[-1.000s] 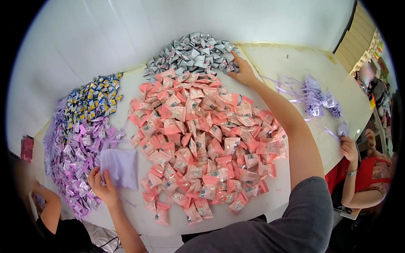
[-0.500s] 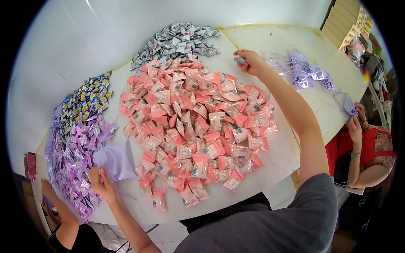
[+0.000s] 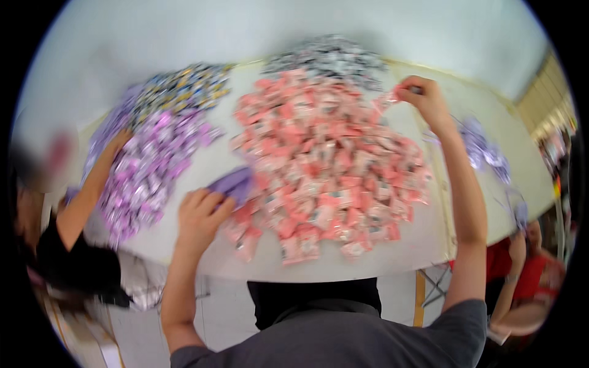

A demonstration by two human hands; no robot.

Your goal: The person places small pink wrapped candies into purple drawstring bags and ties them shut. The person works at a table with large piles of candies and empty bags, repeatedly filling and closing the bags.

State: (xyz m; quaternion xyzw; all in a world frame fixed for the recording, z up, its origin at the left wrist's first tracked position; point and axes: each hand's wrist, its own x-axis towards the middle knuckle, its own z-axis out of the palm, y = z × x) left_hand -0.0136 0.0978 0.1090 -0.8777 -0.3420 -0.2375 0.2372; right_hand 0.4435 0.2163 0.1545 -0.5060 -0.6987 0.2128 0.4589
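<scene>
My left hand is closed on a lavender cloth pouch, held at the lower-left side of the big heap of pink-wrapped packets. At that heap's upper right, my right hand pinches a pink packet; whether more is inside its fingers I cannot tell. Behind the pink heap is a pile of silvery-grey packets. Purple packets lie to the left, with blue-and-yellow packets above them. The picture is blurred by motion.
A white table has a raised back wall. A co-worker's hand reaches into the left piles. Lavender ribboned pouches lie on the right part, near another co-worker in red at the right edge.
The view has shifted. My right hand left the grey pile and now holds a pink packet. My left hand has moved the pouch rightward. The left co-worker's arm now reaches into the piles.
</scene>
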